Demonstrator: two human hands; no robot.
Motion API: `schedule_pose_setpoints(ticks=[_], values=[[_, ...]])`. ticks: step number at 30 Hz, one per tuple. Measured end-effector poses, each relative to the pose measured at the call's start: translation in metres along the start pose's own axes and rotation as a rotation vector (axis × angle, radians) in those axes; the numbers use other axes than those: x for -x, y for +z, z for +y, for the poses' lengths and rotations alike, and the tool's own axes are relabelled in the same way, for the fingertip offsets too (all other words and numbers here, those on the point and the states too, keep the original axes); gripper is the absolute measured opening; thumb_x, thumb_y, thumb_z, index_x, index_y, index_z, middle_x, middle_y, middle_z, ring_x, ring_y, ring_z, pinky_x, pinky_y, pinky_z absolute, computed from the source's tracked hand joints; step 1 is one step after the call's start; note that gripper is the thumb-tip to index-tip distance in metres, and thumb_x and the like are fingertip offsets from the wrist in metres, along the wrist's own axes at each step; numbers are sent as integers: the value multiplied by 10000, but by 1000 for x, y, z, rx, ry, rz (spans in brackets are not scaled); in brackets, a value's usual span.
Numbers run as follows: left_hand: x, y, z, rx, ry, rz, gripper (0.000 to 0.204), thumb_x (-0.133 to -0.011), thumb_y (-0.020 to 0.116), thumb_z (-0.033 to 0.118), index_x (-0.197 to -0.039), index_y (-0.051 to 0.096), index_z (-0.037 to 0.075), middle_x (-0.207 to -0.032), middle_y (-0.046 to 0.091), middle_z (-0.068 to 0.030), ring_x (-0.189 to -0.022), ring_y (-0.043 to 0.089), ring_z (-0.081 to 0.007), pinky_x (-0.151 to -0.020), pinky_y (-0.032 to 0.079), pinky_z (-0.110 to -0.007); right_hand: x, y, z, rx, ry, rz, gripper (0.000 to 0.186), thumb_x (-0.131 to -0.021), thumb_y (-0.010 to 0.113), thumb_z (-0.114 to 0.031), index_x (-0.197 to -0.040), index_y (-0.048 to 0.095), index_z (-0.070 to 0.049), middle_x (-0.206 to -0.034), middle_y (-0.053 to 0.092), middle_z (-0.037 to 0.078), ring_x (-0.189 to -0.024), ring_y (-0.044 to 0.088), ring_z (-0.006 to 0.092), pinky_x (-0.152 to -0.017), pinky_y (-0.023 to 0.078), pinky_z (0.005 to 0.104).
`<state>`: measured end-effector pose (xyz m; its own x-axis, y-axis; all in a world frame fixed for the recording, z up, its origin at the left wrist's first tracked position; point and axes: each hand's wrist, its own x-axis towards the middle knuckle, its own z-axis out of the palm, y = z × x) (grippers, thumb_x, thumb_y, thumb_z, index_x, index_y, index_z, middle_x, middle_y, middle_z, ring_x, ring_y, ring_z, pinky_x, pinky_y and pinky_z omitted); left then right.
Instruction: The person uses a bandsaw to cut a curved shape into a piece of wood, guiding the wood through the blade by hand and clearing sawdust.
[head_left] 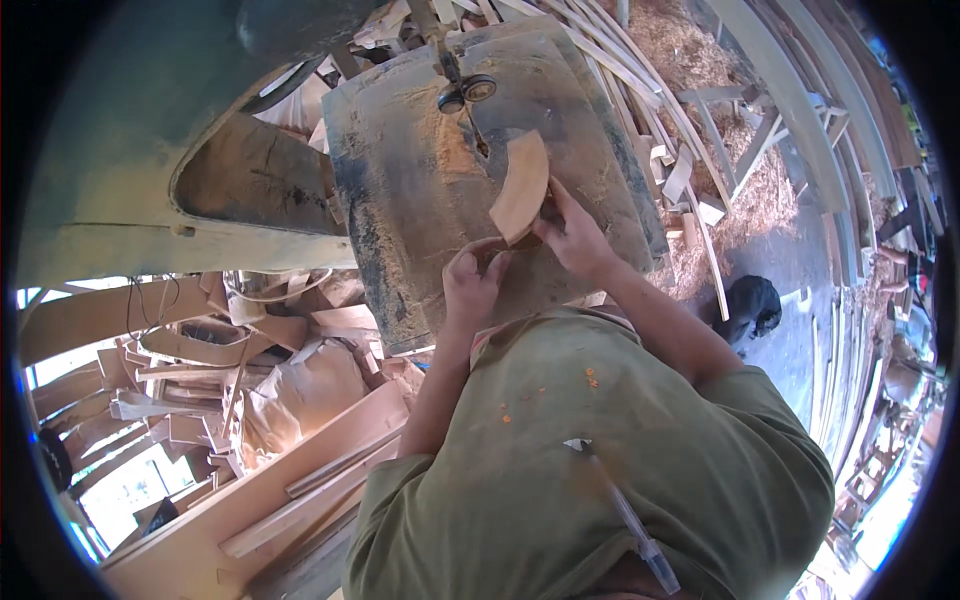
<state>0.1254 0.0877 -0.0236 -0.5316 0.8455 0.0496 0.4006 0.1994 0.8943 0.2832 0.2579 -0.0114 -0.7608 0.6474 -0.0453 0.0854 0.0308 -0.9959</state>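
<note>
Seemingly cut, a curved pale-wood piece (522, 190) is clamped in the right hand (578, 240); hold of the left hand (472, 285) and remaining work are unclear

Machine table (560, 100): I get soft daylight here, just ahead of the left hand (473, 285) and right hand (577, 238), with faint shadows.
Bright opening (125, 500): burnt-out white, well down-left of the left hand.
Floor (780, 350): pale sheen, right of the right hand.
Planks (785, 95): I see them bowed, softening toward the black rim.
</note>
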Motion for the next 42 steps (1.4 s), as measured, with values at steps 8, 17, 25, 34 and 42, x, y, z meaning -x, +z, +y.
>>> schedule_pose_setpoints(ticks=[8,17,25,34,42], values=[[-34,-2,-11,-104,113,126,548,-819,851,177,-1325,676,59,-1280,716,-166,-1155,703,-314,-969,553,-413,-12,27,-32,180,-208,88,1216,-687,970,-240,-1594,203,21,-1541,422,233,-1464,416,365,-1209,350,433],[-64,2,-27,-423,303,-9,496,-919,733,324,-1371,661,133,-1408,665,-80,-1376,571,-274,-1195,343,-545,-57,21,-20,162,-314,8,1283,-658,995,-196,-1607,152,-4,-1538,404,178,-1448,413,287,-1208,344,401],[-79,-3,-26,-349,322,-18,441,-921,710,260,-1331,676,102,-1422,647,-102,-1336,594,-307,-1190,356,-562,-71,33,-10,188,-299,92,1303,-670,987,-178,-1612,106,4,-1542,398,179,-1460,396,283,-1223,325,406],[-76,-6,-20,-250,324,30,345,-924,697,169,-1247,700,47,-1400,650,-124,-1287,613,-349,-1160,398,-544,-75,39,-32,141,-280,53,1269,-663,981,-126,-1603,140,12,-1516,425,176,-1439,420,266,-1209,347,396],[-75,-3,-24,-272,344,74,285,-929,692,159,-1180,707,24,-1390,651,-133,-1289,609,-351,-1149,404,-546,-78,38,-32,112,-232,70,1246,-615,988,-165,-1563,204,30,-1457,475,204,-1379,483,313,-1174,390,417]])
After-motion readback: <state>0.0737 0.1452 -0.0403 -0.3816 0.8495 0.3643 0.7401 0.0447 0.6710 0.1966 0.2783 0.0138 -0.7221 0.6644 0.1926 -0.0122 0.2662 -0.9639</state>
